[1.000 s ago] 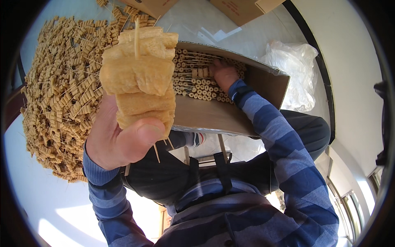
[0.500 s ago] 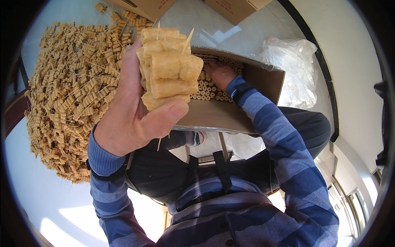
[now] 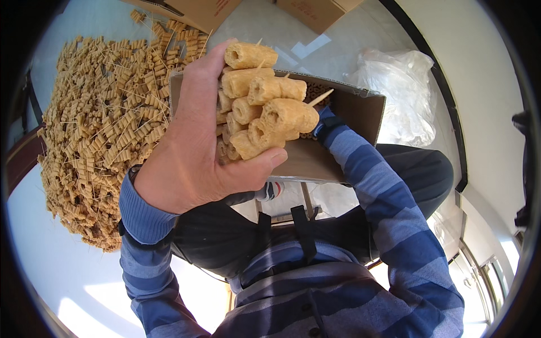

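We hold a bundle of skewered rolls (image 3: pixel 256 101) in the left hand (image 3: pixel 194 152), fingers clamped around it, skewers running up-down. The box (image 3: pixel 344 132) sits just behind and right of the bundle. Our right hand is inside the box, hidden; can't tell its grip.

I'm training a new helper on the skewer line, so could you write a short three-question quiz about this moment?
1. True or false: the left hand holds a bunch of tan rolls on sticks.
2. Where does the right arm's striped sleeve lead? A) into the open cardboard box B) to the clear plastic bag C) onto the big pile of skewers
3. Fill in: the big pile of skewers lies to the person's ____.

Key: 1 true; 2 A; 3 left. The right hand itself is hidden behind the rolls and the box wall.
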Action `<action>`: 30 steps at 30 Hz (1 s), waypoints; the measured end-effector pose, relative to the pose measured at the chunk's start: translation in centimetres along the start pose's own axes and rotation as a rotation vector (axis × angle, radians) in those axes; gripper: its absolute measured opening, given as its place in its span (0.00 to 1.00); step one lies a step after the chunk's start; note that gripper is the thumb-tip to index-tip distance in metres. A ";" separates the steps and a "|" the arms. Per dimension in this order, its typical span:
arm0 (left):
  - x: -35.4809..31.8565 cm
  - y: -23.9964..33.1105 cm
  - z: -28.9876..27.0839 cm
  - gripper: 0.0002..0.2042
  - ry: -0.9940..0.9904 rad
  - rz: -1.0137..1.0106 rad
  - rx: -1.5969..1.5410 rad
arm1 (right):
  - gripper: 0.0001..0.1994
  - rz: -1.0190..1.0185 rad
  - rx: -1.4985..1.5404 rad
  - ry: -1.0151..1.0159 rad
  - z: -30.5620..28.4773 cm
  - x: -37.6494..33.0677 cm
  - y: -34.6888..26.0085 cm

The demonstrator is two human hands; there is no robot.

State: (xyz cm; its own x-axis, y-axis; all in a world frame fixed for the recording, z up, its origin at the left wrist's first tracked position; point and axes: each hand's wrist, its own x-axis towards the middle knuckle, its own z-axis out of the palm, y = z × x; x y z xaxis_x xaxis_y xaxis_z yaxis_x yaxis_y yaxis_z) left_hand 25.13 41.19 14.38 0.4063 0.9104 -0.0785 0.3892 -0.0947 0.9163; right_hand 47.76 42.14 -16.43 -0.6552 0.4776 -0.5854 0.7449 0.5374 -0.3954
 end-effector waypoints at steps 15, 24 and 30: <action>4.7 -3.2 7.0 0.50 -0.526 -0.038 0.570 | 0.13 0.151 0.904 0.422 6.0 -0.4 -0.7; 5.2 -10.3 11.5 0.52 -0.404 -0.005 0.781 | 0.13 0.135 1.093 0.516 9.9 1.0 -0.8; 3.7 -13.8 13.4 0.55 -0.234 0.156 0.938 | 0.14 0.112 0.515 0.665 7.6 -1.6 -1.7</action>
State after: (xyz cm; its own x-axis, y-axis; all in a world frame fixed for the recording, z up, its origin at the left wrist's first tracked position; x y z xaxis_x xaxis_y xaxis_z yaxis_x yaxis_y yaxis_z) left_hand 32.36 40.45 -3.83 0.6232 0.7671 -0.1520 0.7755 -0.5810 0.2470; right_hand 48.47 35.17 -20.20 -0.3917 0.9051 -0.1657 0.6686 0.1562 -0.7270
